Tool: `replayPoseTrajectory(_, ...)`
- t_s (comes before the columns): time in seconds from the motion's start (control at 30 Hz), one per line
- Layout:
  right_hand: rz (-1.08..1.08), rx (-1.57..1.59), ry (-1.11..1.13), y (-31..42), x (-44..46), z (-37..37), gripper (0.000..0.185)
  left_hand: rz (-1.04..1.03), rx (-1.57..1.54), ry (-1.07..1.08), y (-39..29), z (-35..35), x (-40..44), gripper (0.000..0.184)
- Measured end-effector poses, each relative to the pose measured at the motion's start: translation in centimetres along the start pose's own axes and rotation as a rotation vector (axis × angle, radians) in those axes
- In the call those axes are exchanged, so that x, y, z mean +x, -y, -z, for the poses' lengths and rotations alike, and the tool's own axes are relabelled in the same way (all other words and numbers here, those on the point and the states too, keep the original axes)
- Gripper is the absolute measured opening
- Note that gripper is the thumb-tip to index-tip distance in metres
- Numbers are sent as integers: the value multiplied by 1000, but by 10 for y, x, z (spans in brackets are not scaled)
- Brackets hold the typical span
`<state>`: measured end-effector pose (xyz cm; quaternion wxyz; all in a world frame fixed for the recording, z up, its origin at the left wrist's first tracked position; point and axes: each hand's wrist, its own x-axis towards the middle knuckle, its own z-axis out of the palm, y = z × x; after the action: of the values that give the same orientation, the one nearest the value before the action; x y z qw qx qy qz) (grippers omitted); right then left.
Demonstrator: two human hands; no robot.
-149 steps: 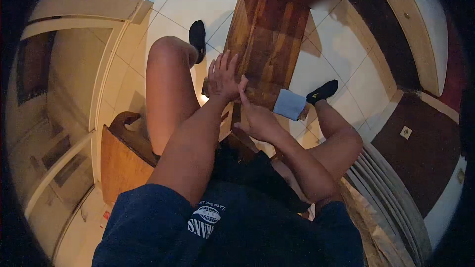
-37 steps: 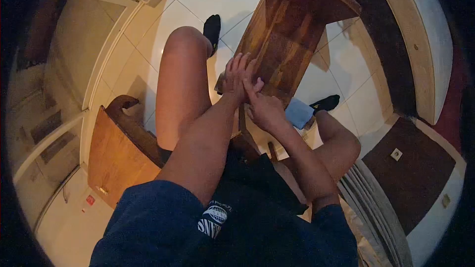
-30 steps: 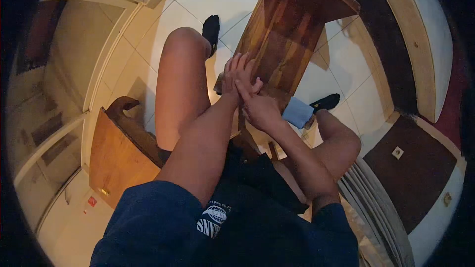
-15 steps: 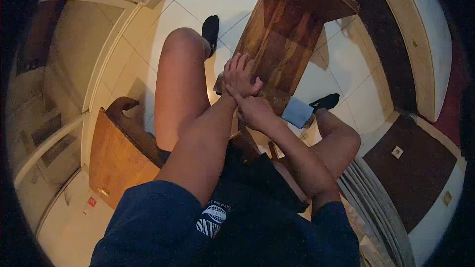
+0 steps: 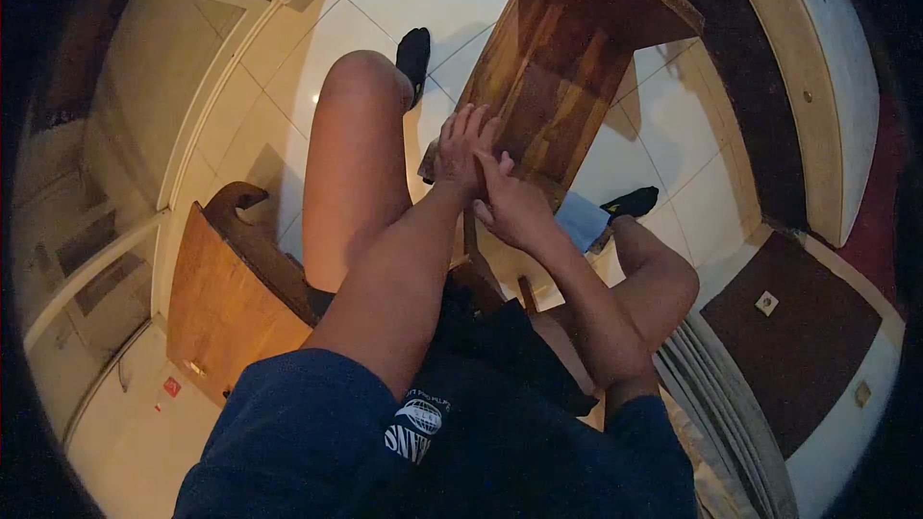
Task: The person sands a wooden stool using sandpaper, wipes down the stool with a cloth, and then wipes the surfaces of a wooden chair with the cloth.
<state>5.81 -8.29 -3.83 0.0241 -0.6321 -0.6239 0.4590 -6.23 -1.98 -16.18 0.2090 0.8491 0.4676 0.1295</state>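
Bench (image 5: 562, 86) stretching past left hand (image 5: 461, 157), fingers a bit spread, right hand (image 5: 519, 214) touching it with one finger, can't tell its grip, blue cloth (image 5: 582, 221) nearby

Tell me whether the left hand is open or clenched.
Open: the left hand has its fingers extended, not curled into a fist.

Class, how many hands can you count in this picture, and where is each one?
2: the left hand at the near end of the wooden furniture; the right hand against its thumb side. No others show.
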Motion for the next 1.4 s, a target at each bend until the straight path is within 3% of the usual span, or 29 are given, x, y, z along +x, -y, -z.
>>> replayPoseTrajectory(0.43,101,-35,80,-10,6,-28,75,-26,41,-121,0,-8,2,68)
replayPoseTrajectory(0.53,206,-58,54,-13,7,-33,77,-37,40,-146,-3,-4,2,65)
replayPoseTrajectory(0.8,25,43,15,1,6,-26,80,-28,9,-79,0,-4,0,67)
replayPoseTrajectory(1.07,170,-48,71,-5,13,-37,88,-13,-2,-86,2,-10,0,67)
replayPoseTrajectory(1.4,147,-73,104,-1,14,-33,86,-5,-2,-50,1,-5,0,65)
